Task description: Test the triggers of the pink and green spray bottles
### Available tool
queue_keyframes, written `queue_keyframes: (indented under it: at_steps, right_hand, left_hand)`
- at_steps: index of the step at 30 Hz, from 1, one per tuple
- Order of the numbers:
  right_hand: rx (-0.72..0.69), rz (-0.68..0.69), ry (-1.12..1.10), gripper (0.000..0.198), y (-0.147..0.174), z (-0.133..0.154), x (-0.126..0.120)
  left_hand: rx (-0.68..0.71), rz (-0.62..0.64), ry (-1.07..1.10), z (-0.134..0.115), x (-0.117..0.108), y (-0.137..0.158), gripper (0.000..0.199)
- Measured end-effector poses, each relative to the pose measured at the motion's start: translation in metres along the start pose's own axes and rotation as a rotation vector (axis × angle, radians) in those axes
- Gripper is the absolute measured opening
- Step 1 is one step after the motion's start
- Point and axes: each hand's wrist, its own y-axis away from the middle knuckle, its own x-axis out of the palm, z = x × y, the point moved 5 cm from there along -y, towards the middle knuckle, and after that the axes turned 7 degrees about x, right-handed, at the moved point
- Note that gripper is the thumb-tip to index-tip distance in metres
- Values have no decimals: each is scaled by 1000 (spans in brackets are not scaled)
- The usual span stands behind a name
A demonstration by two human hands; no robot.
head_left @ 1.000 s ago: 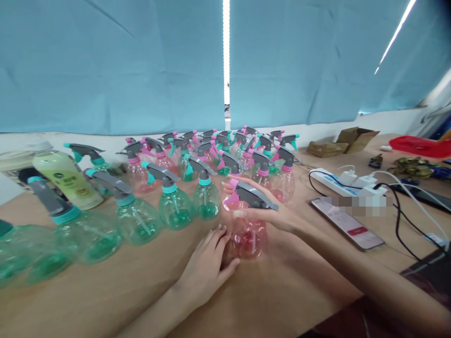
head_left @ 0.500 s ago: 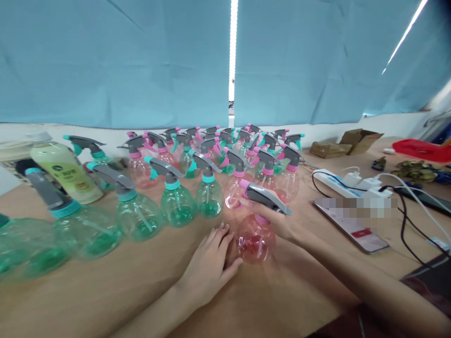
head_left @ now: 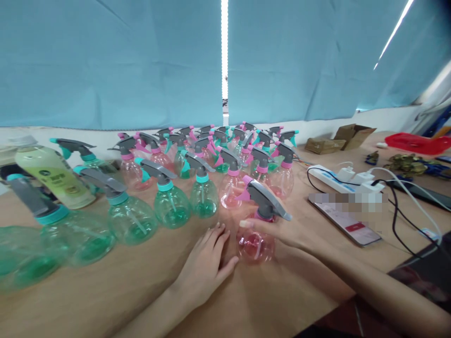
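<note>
A pink spray bottle (head_left: 254, 248) with a grey and pink trigger head stands upright on the table in front of me. My right hand (head_left: 282, 231) is wrapped round its upper body from the right, thumb across the front; the other fingers are hidden behind it. Just left of this bottle, my left hand (head_left: 208, 260) lies flat on the wooden table (head_left: 148, 277), fingers stretched out, holding nothing. Nearest beyond the hands are a green spray bottle (head_left: 204, 199) and another pink spray bottle (head_left: 230, 190).
Several more green and pink spray bottles crowd the back and left. A lotion-like bottle (head_left: 58, 178) leans at the left. To the right lie a phone (head_left: 341, 220), a power strip (head_left: 327, 178) with cables, a cardboard box (head_left: 354, 137) and a red tray (head_left: 416, 143).
My right hand has slid down from the neck of the pink spray bottle to its upper body, and the trigger head shows at a different angle. My left hand remains flat.
</note>
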Motion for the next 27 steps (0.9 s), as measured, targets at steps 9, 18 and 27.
queue_keyframes:
  at_steps: [9, 18, 27]
  right_hand:
    - [-32, -96, 71, 30, 29, -12, -20]
    - [28, -164, -52, 24, 47, -42, -84]
    - [115, -497, -145, 29, 18, -105, -212]
  left_hand:
    - [-20, -12, -21, 2, 1, -2, 45]
    - [11, -9, -28, -18, 14, -27, 41]
    - [156, 7, 42, -63, 48, -99, 39]
